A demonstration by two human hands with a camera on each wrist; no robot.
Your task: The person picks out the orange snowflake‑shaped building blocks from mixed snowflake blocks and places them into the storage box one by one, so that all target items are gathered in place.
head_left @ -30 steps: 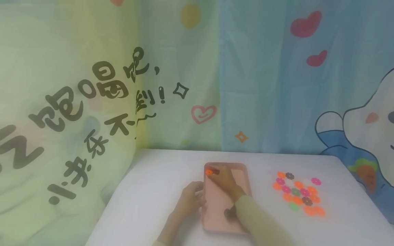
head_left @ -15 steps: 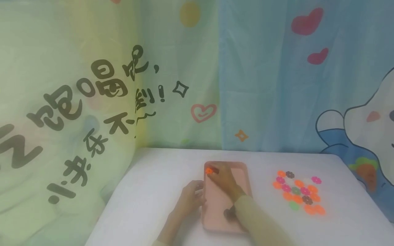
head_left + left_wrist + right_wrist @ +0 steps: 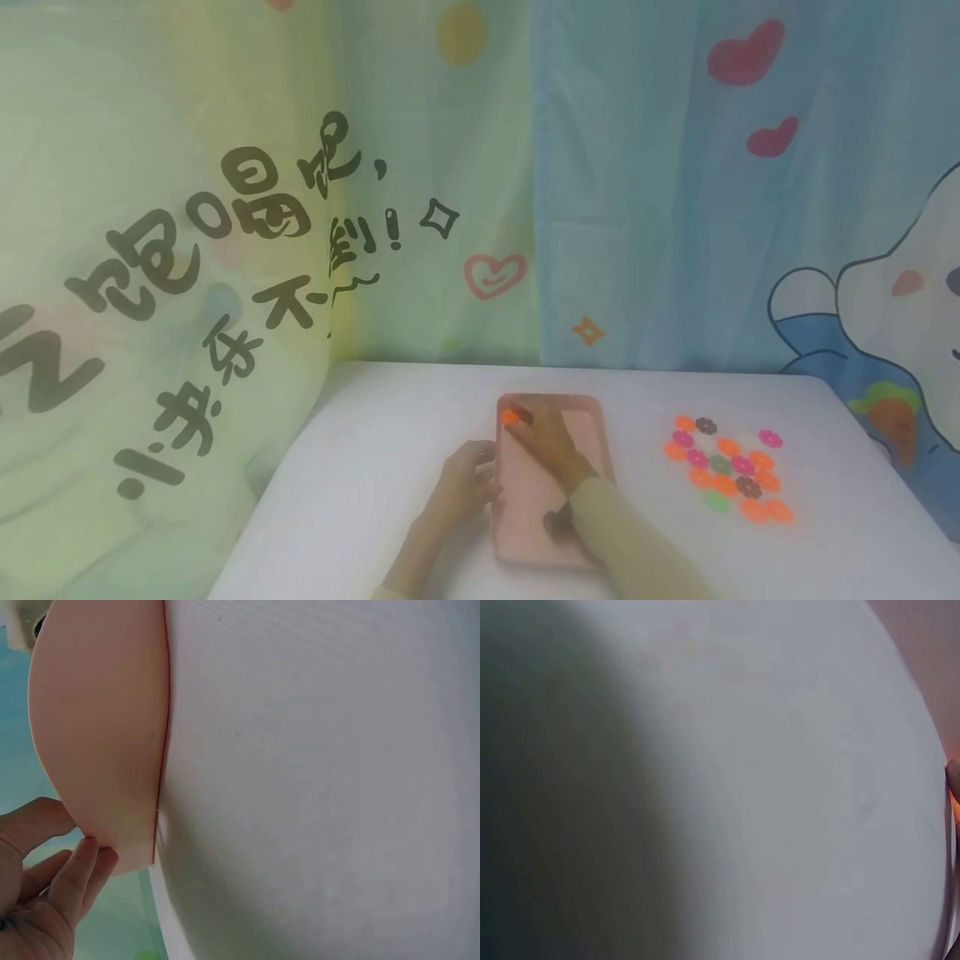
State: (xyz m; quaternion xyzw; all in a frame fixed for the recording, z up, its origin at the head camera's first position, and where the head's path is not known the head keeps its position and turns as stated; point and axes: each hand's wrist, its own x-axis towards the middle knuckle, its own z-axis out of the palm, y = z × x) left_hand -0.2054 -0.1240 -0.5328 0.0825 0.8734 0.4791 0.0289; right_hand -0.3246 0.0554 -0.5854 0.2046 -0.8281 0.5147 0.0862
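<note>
A shallow pink tray (image 3: 525,483) lies on the white table, its long side pointing away from me. My left hand (image 3: 467,479) is at its left edge. In the left wrist view, the left fingertips (image 3: 94,846) press the outer wall near a corner while another digit reaches over the rim, pinching it. My right hand (image 3: 547,433) reaches over the tray and pinches an orange flower-shaped piece (image 3: 510,416) at the far left corner. A dark reddish patch shows beside that piece, partly hidden by the fingers. In the right wrist view only a sliver of the fingers (image 3: 954,776) shows.
To the tray's right lie several flower-shaped pieces, including orange (image 3: 723,485), pink (image 3: 770,438), brown (image 3: 706,426) and green (image 3: 717,501) ones. A printed curtain (image 3: 615,208) hangs behind the table (image 3: 390,417) and along its left side.
Both hands and the tray keep their places. The orange piece at the right fingertips shifts very slightly; the head view moves a little.
</note>
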